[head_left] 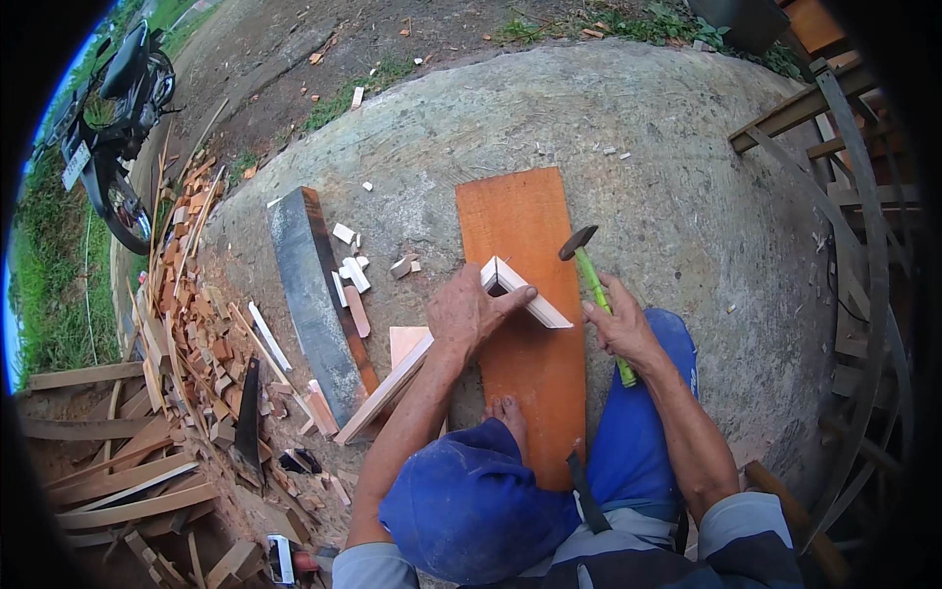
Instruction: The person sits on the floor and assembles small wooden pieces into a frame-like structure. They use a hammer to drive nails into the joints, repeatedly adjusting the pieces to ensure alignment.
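Note:
Two pale wooden strips [540, 307] meet in a mitred corner on a reddish-brown board [512, 211] in front of me. My left hand [471, 312] is closed around this corner, its thumb lying along the right strip. The other strip [386, 388] runs back under my left wrist toward the lower left. A tiny thin point sticks up by the corner, too small to name surely. My right hand [625, 326] grips the bright green handle of a hammer [596, 280]. The dark hammer head is raised just right of the board, apart from the wood. My bare foot [508, 422] rests on the board.
A thick grey-faced beam [319, 290] lies to the left, with white offcuts [355, 275] beside it. Farther left are a dark handsaw blade [249, 417] and a heap of wood scraps [186, 304]. A motorbike [116, 128] stands far left. Timber framing [854, 196] rises at right.

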`<action>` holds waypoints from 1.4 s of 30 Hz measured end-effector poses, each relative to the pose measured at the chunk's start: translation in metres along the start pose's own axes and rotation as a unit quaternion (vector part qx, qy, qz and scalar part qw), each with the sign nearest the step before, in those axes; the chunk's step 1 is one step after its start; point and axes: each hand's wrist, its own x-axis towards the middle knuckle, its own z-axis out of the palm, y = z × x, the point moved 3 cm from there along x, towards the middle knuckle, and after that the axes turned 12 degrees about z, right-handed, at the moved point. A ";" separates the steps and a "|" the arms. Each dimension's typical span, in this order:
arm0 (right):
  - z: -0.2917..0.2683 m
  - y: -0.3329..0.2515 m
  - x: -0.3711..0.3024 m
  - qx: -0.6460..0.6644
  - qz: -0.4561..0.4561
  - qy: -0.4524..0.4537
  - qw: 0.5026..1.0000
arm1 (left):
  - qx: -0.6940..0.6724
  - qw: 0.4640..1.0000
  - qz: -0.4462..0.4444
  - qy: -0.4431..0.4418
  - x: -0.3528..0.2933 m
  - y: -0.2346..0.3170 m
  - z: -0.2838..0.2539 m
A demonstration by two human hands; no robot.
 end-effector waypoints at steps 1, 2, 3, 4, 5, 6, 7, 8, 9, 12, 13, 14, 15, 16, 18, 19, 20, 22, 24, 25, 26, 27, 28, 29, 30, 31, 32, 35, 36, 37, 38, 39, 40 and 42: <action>-0.001 -0.001 -0.001 0.014 0.020 -0.013 1.000 | -0.002 1.000 -0.003 -0.008 0.000 0.001 0.000; 0.000 -0.003 -0.001 0.041 0.024 -0.042 0.998 | -0.003 1.000 -0.007 -0.016 0.000 0.000 -0.001; 0.001 -0.006 -0.001 0.067 0.024 -0.076 0.995 | -0.004 1.000 -0.011 -0.021 0.000 0.000 -0.001; 0.002 -0.009 0.000 0.041 0.037 -0.093 0.994 | -0.001 1.000 -0.005 -0.012 0.000 -0.001 -0.001; 0.002 -0.012 0.002 0.015 0.049 -0.115 0.992 | 0.002 1.000 0.002 -0.004 0.000 -0.001 -0.001; 0.000 -0.014 0.004 -0.020 0.076 -0.116 0.990 | 0.003 1.000 0.007 0.002 0.001 -0.001 0.000; 0.000 -0.019 0.006 0.010 0.063 -0.132 0.989 | 0.010 1.000 0.012 0.015 0.000 -0.002 0.001; -0.002 -0.022 0.007 0.032 0.065 -0.126 0.989 | 0.015 0.999 0.017 0.026 0.000 -0.002 0.002; -0.003 -0.024 0.008 0.045 0.085 -0.125 0.988 | 0.020 0.999 0.022 0.038 0.000 -0.003 0.003; -0.005 -0.039 0.000 -0.152 -0.114 -0.001 0.982 | 0.013 0.998 0.030 0.053 -0.001 -0.007 0.008; -0.002 -0.040 -0.005 -0.180 -0.143 0.018 0.973 | 0.020 0.998 0.025 0.045 -0.001 -0.008 0.010; 0.002 -0.041 -0.011 -0.188 -0.204 0.044 0.960 | 0.025 0.999 0.022 0.038 -0.001 -0.009 0.011; 0.005 -0.042 -0.018 -0.197 -0.278 0.067 0.938 | 0.027 0.998 0.025 0.045 -0.001 -0.008 0.011; 0.007 -0.039 -0.019 -0.188 -0.252 0.082 0.946 | 0.029 0.999 0.018 0.032 -0.001 -0.009 0.010; 0.009 -0.033 -0.015 -0.173 -0.181 0.113 0.961 | 0.030 0.999 0.025 0.031 0.001 -0.006 0.007; 0.011 -0.030 -0.011 -0.116 -0.146 0.077 0.979 | 0.018 0.999 0.017 0.030 0.001 -0.005 0.005; 0.014 -0.026 -0.006 -0.060 -0.067 0.035 0.995 | 0.011 1.000 0.011 0.026 0.000 -0.003 0.002; 0.024 -0.021 -0.003 -0.007 0.011 -0.015 1.000 | 0.027 0.999 0.018 0.036 -0.002 -0.001 -0.006; 0.037 -0.015 -0.007 -0.015 0.042 -0.036 0.998 | 0.069 0.996 0.032 0.050 -0.013 0.002 -0.009; 0.043 -0.012 -0.010 -0.026 0.056 -0.023 0.998 | 0.049 0.998 0.009 0.039 -0.021 0.004 -0.004; 0.049 -0.009 -0.016 -0.008 0.050 -0.017 0.999 | 0.034 0.999 -0.021 0.030 -0.030 0.006 0.003; 0.056 -0.007 -0.017 0.010 0.054 -0.014 0.998 | 0.017 0.999 -0.041 0.028 -0.036 0.006 0.009; 0.061 -0.004 -0.018 0.031 0.071 -0.026 0.997 | 0.021 0.997 -0.048 0.053 -0.043 0.006 0.014; 0.065 -0.002 -0.019 0.050 0.061 -0.036 0.996 | 0.023 0.995 -0.048 0.082 -0.048 0.005 0.019; 0.065 -0.001 -0.017 0.040 0.053 -0.028 0.997 | 0.027 0.993 -0.048 0.109 -0.052 0.003 0.024; 0.066 0.002 -0.016 0.038 0.055 -0.035 0.997 | -0.001 0.990 -0.059 0.125 -0.055 0.001 0.030; 0.064 0.003 -0.012 0.035 0.067 -0.036 0.996 | 0.027 0.986 -0.079 0.143 -0.059 0.001 0.037; 0.059 0.004 -0.003 0.030 0.064 -0.074 0.995 | 0.066 0.972 -0.147 0.169 -0.065 0.007 0.057; 0.057 0.003 -0.001 0.031 0.068 -0.092 0.993 | 0.061 0.968 -0.139 0.197 -0.065 0.009 0.059; 0.054 0.000 0.003 0.030 0.067 -0.113 0.991 | 0.039 0.968 -0.149 0.198 -0.064 0.009 0.062; 0.051 -0.004 0.006 0.032 0.064 -0.135 0.988 | 0.021 0.965 -0.143 0.217 -0.062 0.010 0.062; 0.046 -0.012 0.014 -0.023 0.065 -0.129 0.989 | 0.033 0.962 -0.141 0.230 -0.061 0.011 0.062; 0.041 -0.024 0.020 -0.023 0.017 -0.122 0.992 | 0.031 0.963 -0.142 0.225 -0.060 0.010 0.062; 0.023 -0.052 0.038 -0.059 -0.044 -0.112 0.991 | 0.019 0.961 -0.134 0.243 -0.059 0.010 0.062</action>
